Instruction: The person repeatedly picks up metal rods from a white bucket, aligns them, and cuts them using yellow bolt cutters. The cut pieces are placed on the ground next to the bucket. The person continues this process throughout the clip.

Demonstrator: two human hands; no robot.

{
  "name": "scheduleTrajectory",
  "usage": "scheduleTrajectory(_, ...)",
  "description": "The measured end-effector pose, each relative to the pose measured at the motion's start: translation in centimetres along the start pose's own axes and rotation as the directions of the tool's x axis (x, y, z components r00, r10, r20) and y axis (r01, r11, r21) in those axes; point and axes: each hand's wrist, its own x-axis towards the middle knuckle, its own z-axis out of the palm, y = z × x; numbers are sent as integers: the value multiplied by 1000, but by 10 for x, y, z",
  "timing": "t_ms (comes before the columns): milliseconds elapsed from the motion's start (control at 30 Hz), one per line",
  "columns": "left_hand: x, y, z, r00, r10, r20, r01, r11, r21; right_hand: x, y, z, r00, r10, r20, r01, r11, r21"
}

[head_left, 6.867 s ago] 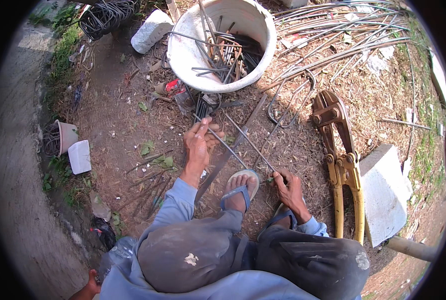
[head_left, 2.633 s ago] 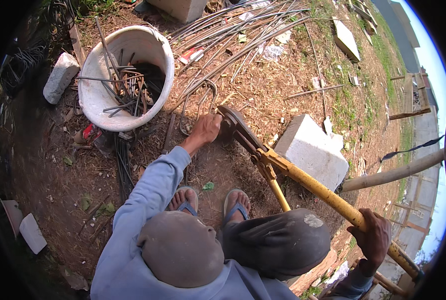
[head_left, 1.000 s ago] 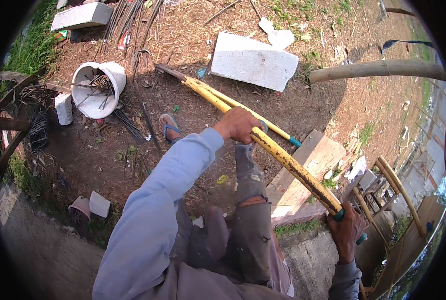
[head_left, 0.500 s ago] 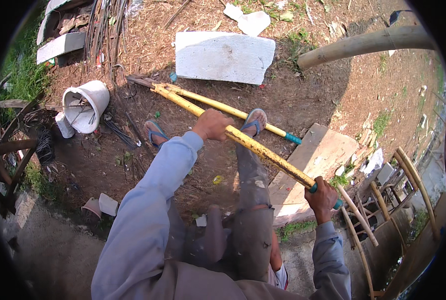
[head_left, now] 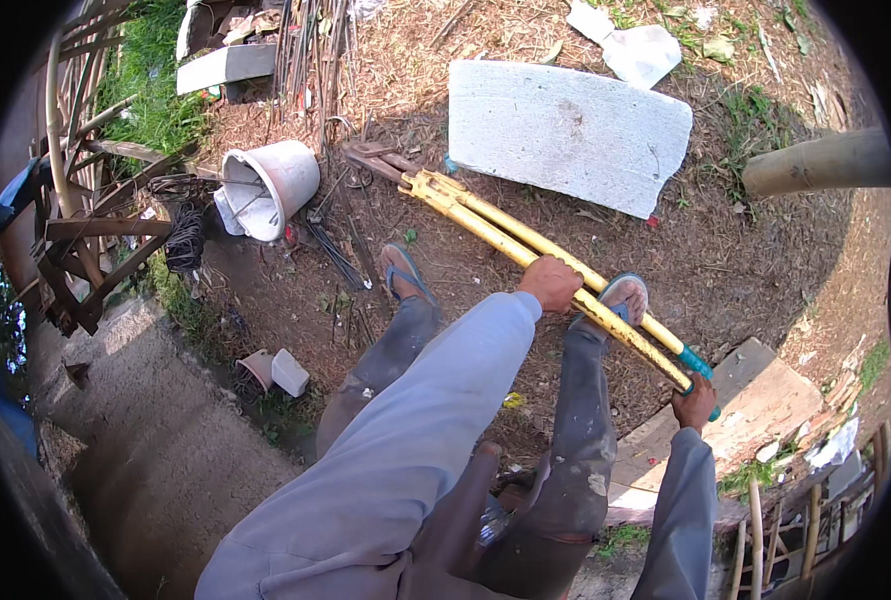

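My left hand is wrapped round the upper part of a long yellow handle of the bolt cutters. My right hand is closed on the teal grip at that handle's lower end. The second yellow handle lies just above it, parallel and close, its teal end near my right hand. The rusty jaws rest low at the upper left, among thin rods and straw; whether anything is between them I cannot tell. My sandalled right foot is under the handles; my left foot is left of them.
A white bucket lies tipped with rods in it. Pale blocks lie beyond the cutters. A bamboo pole juts from the right; a wooden board lies lower right. Wooden scraps and wire coils are left, beside a concrete strip.
Since half a second ago the cutters' handles have swung together, my right hand moving down along with the upper end. Earlier I held a thin rod, then took up the cutters. The view has shifted.
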Motion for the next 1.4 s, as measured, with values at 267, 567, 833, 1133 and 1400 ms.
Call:
scheduleTrajectory(267,-20,1,0,975,-87,-204,72,994,-80,32,-61,-42,987,-148,68,131,969,211)
scheduleTrajectory(567,-162,-135,-20,377,-655,-656,221,751,-623,105,-370,-50,906,-421,46,393,877,275)
scheduleTrajectory(833,-238,-405,32,509,-719,-474,542,695,-473,125,-458,-15,957,-290,3,289,955,67)
scheduleTrajectory(1133,-298,-296,1,820,-570,53,-300,-507,-808,119,-475,-25,978,-211,2,210,972,-106)
scheduleTrajectory(1400,-385,-363,179,590,-750,297,-202,-494,-846,139,-487,-33,989,-48,-139,17,976,-217)
